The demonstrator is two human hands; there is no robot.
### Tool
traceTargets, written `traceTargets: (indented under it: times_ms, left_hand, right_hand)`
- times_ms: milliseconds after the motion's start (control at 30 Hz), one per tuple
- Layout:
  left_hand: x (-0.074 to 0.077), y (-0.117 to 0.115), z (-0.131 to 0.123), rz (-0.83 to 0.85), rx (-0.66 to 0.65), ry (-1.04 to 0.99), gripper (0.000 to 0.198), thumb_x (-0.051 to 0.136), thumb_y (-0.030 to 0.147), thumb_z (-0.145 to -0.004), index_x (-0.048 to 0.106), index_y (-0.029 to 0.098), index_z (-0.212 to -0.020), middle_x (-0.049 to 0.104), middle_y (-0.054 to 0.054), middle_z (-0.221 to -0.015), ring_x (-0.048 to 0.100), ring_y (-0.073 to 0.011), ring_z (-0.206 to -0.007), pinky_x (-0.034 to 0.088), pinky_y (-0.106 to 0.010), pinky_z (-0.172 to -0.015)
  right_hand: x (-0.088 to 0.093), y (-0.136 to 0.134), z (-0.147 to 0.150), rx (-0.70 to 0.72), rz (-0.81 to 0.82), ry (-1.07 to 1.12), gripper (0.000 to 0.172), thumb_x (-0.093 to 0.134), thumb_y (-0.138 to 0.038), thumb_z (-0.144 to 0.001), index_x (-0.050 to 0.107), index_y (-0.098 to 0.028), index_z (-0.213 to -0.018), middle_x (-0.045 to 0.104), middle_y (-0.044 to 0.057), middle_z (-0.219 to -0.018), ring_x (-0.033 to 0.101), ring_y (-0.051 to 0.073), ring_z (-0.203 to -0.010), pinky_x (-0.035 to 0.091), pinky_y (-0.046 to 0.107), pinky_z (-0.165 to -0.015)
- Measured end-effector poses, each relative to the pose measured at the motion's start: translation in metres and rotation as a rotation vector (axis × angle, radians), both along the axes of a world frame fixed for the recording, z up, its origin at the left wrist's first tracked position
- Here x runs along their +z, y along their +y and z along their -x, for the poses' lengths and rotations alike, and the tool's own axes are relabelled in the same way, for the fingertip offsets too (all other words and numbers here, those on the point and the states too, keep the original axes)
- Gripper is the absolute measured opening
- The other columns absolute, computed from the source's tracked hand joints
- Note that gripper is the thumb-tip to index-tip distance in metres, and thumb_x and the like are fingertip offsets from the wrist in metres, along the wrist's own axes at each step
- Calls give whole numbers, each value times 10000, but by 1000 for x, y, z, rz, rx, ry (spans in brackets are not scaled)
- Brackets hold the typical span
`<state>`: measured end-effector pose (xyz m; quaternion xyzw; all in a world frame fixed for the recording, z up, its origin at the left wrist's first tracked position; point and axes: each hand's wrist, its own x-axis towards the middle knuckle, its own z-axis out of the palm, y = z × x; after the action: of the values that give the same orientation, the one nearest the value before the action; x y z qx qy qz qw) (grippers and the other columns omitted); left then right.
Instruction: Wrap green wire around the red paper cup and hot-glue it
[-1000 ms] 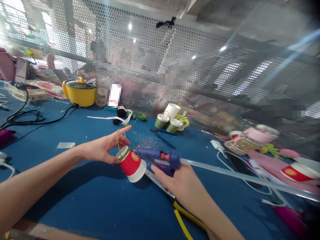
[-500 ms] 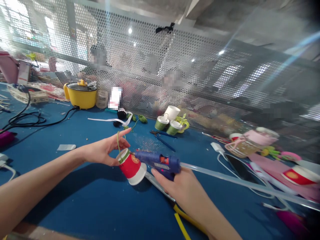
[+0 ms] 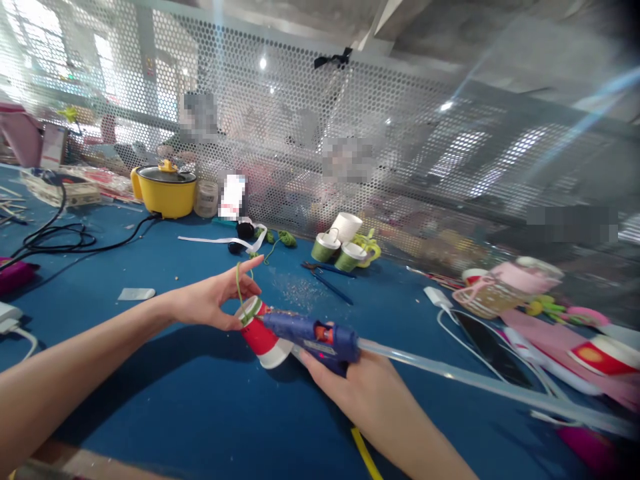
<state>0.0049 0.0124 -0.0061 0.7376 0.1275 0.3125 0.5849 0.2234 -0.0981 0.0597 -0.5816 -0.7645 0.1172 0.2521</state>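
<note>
Fingers of the left hand (image 3: pixel 213 301) pinch the upper edge of a tilted red paper cup (image 3: pixel 257 337), likely light, crushable and best held gently there; right of the cup, the right hand (image 3: pixel 373 387) grips a glue gun (image 3: pixel 303 333).

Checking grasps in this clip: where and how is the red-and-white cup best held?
Probably the red-and-white cup is best gripped by its wide white lower end, from the left: it tilts, with green yarn at its narrow upper end, where the blue glue gun points from the right.
</note>
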Motion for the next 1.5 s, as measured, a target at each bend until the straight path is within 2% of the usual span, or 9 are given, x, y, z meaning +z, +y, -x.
traceTargets:
  times_ms: [300,467,600,700,800,1067,1233,1333,1500]
  left_hand:
    - [2,-1,0,-14,21,9,991,660,57,-667,91,308,-1439,487,-44,-1092,537,-192,-1033,357,-455,-982]
    - [5,-3,1,27,14,49,1019,661,61,-663,53,316,-1441,471,-51,-1121,514,-195,-1050,380,-421,-954]
    - [5,-3,2,18,19,23,1013,667,65,-662,70,312,-1442,476,-47,-1119,504,-194,-1065,357,-435,-989]
    - [5,-1,3,5,29,23,1018,665,78,-661,56,309,-1443,469,-52,-1132,502,-199,-1069,341,-461,-1008]
    - [6,2,5,-26,81,62,1043,668,86,-647,33,290,-1448,461,-62,-1140,499,-206,-1070,337,-474,-1016]
    - [6,4,9,-57,155,103,1078,695,106,-615,39,292,-1449,441,-77,-1159,525,-224,-1046,365,-485,-987]
    - [8,5,10,-72,155,135,1097,705,122,-610,23,295,-1451,457,-80,-1158,531,-226,-1027,406,-469,-947]
    - [11,3,9,-77,160,154,1108,712,118,-603,22,279,-1455,477,-82,-1147,538,-219,-1019,406,-457,-956]
    - [14,-4,6,-36,98,132,1079,677,87,-623,14,269,-1455,519,-99,-1187,534,-230,-1049,458,-415,-897]
  right_hand:
    - [-2,1,-5,-16,70,65,176,529,-289,-780,682,-204,-764,722,27,-724,665,207,-668,523,290,-647]
    - [2,11,-11,-79,205,181,215,556,-354,-764,627,-216,-616,616,0,-479,578,172,-452,450,267,-452]
    - [1,26,-18,-158,377,303,265,573,-403,-744,568,-197,-578,523,-18,-400,483,129,-370,395,256,-421]
    - [-2,45,-28,-82,394,499,245,612,-393,-717,546,-184,-608,484,-45,-416,453,99,-392,386,239,-446]
    - [-10,71,-38,-174,368,606,203,649,-344,-695,558,-165,-660,538,-29,-509,487,89,-446,401,220,-454]
    - [-57,124,-42,-390,290,302,299,539,-347,-829,519,-188,-577,519,-13,-453,488,102,-390,402,224,-410]
    - [-50,121,-37,-443,133,49,312,627,-225,-754,481,-214,-478,563,66,-515,622,241,-637,439,314,-551]
    - [-25,108,-14,-334,25,-15,217,632,-243,-755,578,-202,-549,645,106,-751,614,265,-848,446,338,-704]
    - [8,83,50,310,95,122,160,581,-289,-803,696,-179,-783,670,53,-835,608,174,-784,453,288,-699]
